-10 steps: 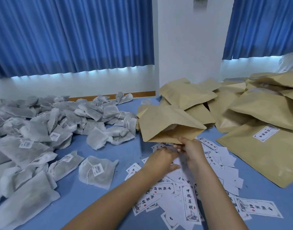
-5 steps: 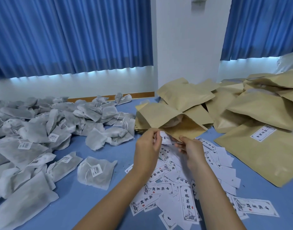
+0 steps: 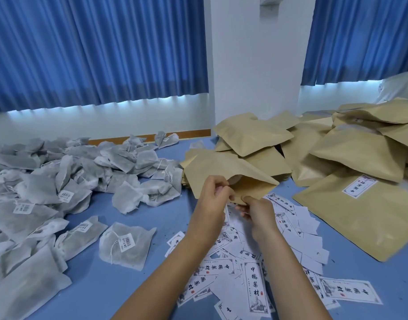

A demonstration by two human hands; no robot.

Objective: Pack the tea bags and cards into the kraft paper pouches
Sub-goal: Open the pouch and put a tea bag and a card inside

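Head view, blue table [image 3: 120, 282]. Landmark: the open kraft pouch [image 3: 223, 174] at table centre, mouth facing the person. Left hand [image 3: 213, 199] at the mouth of the pouch, fingers curled together and pinched on something pale at the opening; it is mostly hidden behind the fingers, so whether it is a card cannot be told. Right hand [image 3: 256, 213] just right of and below the left, fingers clamped on the lower lip of the pouch. Pouch interior in shadow; contents not readable. Under and nearer than the pouch: loose heap of printed cards [image 3: 256, 285], many overlapping, some face down, partly covered by both forearms; heap runs off the bottom edge of frame. Left of the pouch: pile of tea bags [image 3: 66, 181], cut off at the left edge; one single tea bag [image 3: 126, 245] lies apart, nearer the person. Right of and behind the pouch: stack of kraft pouches [image 3: 336, 146], cut at the right edge; a labelled pouch [image 3: 359, 213] lies flat at front. Open table: a strip between tea bags and cards, and the near-right corner. Blue curtains [image 3: 94, 49] behind.
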